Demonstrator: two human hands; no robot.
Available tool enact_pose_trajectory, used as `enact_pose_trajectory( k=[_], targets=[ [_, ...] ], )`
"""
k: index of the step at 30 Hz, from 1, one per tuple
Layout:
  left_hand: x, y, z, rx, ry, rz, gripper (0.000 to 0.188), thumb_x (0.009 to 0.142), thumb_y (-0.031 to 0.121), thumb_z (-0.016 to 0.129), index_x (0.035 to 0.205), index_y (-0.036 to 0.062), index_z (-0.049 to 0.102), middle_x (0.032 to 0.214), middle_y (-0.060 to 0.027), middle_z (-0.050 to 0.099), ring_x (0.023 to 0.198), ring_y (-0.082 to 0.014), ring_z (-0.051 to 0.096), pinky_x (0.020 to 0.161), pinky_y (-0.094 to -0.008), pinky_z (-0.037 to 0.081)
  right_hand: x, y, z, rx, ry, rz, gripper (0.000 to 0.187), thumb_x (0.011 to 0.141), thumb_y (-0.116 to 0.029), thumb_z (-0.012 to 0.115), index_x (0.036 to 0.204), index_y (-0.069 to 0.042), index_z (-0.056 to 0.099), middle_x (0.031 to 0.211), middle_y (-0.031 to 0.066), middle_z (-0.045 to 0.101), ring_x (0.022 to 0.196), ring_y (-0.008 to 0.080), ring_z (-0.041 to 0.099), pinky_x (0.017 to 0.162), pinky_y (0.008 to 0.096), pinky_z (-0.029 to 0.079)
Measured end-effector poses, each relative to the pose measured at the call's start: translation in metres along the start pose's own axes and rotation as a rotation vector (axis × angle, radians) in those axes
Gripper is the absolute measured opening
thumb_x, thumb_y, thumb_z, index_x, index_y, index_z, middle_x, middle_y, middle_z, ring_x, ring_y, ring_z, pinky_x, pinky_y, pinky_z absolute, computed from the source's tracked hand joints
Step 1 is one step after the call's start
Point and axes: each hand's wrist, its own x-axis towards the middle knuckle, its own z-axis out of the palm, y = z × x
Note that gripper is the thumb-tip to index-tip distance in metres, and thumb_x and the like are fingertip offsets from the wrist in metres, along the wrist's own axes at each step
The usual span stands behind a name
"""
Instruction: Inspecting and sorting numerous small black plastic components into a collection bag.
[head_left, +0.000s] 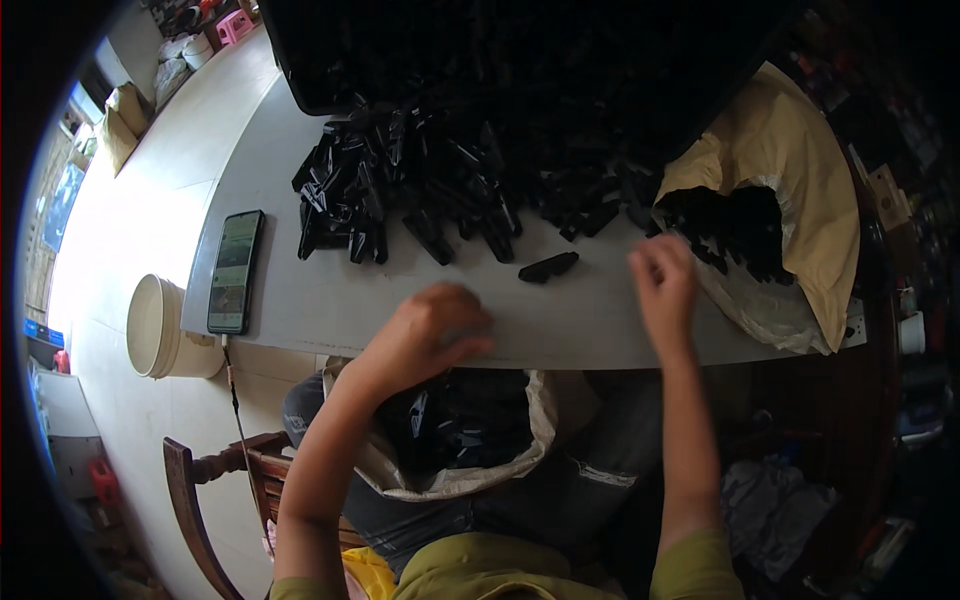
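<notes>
L hand (pixel 437 325) was positioned above the front edge of the table (pixel 590 325), over the near side of an open sack (pixel 545 425) at the person's lap. Its fingers were curled together, w/ the thumb set apart & a gap btwn; motion blur softened the outline, and no part showed in the grip. R hand (pixel 664 285) was raised nr the mouth of the tan bag (pixel 820 190), fingers bent, thumb & forefinger close together; could not tell if they met or pinched anything.

Single black part (pixel 549 267): elongated, lay flat on the table btwn the hands, nearer R hand, apart from the pile of black parts (pixel 400 190). Pile was spread across the rear of the table, in front of a large black container (pixel 293 92). Sack held further black pcs. Tan bag lay on its side at table R, w/ small black pcs (pixel 735 230) inside; their shape was too dark to tell.

Phone (pixel 235 270) lay at table L, screen lit, cable (pixel 235 400) plugged in at its near end. White bucket (pixel 150 325) stood on the floor beyond, nr a wooden chair (pixel 185 500)
</notes>
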Motion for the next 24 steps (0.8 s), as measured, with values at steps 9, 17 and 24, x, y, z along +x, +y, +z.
enact_pose_trajectory(
  k=[9,17,24],
  targets=[
    [0.087,0.005,0.059,0.235,0.015,-0.145,0.037,0.079,0.005,0.070,0.113,0.0043,0.057,0.097,-0.0119,0.062,0.086,-0.0269,0.063,0.076,-0.0354,0.051,0.010,0.041,0.015,-0.195,-0.014,-0.022,0.028,0.079,-0.005,0.071,0.104,-0.001,0.061,0.086,0.0103,0.057,0.067,0.0204,0.055,0.062,0.0331,0.046],
    [0.013,-0.013,0.032,-0.595,0.171,-0.208,0.039,0.076,-0.005,0.069,0.112,0.0033,0.055,0.098,-0.0085,0.064,0.099,-0.0164,0.063,0.083,-0.0302,0.051,-0.027,-0.034,0.026,0.432,-0.370,0.010,0.024,0.077,-0.002,0.071,0.099,0.001,0.063,0.088,0.0062,0.060,0.073,0.0130,0.059,0.065,0.0254,0.048],
    [-0.004,-0.009,0.023,-0.153,0.182,-0.192,0.023,0.067,-0.004,0.075,0.088,-0.0009,0.065,0.097,-0.0120,0.065,0.091,-0.0258,0.065,0.082,-0.0323,0.051,-0.035,-0.046,0.026,0.318,-0.519,-0.136,0.024,0.073,0.004,0.073,0.096,0.001,0.065,0.088,0.0070,0.061,0.073,0.0156,0.061,0.066,0.0274,0.050]
  ],
)
